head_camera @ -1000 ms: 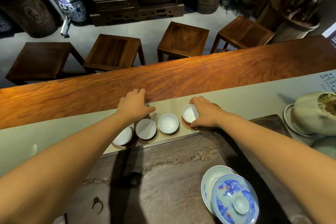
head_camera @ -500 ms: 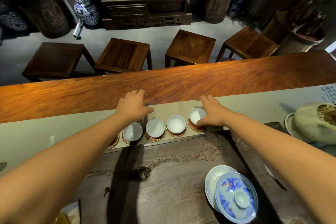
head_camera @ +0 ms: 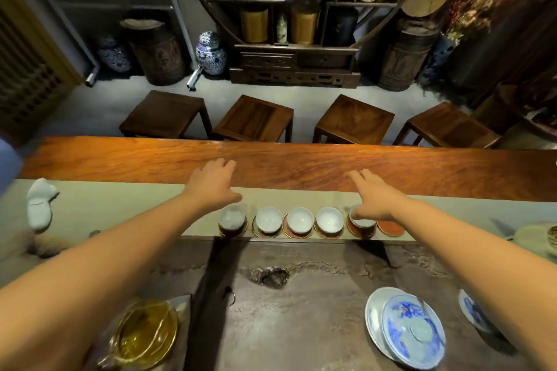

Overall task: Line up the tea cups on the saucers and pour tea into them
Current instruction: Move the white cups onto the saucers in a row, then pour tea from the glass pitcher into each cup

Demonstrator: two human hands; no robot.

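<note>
A row of 5 white tea cups is seen at centre frame along the near edge of a pale grey-green table runner [head_camera: 120,214]. Each cup is a small round porcelain bowl seated on a thin round saucer with a reddish face.

The leftmost cup [head_camera: 232,218] appears blurred. The second cup [head_camera: 269,219], third cup [head_camera: 300,219] and fourth cup [head_camera: 329,219] are clearly resolved, smooth and glossy inside. The fifth cup [head_camera: 361,221] is partly covered by the right hand [head_camera: 375,200]. At the right end of the row, 1 bare saucer [head_camera: 390,228] is shown, flat and red-brown.

The right hand is held over the fifth cup, fingers extended and loosely spread; whether the thumb touches the rim cannot be told. The left hand [head_camera: 214,185] is held flat just beyond the leftmost cup, fingers straight and spread, gripping nothing.

A glass pitcher [head_camera: 144,336] holding amber tea is located at lower left. A blue-and-white gaiwan lid [head_camera: 414,331] is seen resting on a white dish at lower right. Both stand on a dark, rough stone tea tray [head_camera: 301,310]. A polished, strongly grained wooden tabletop [head_camera: 301,166] runs across mid frame, and 4 square wooden stools [head_camera: 254,120] are placed beyond it.
</note>
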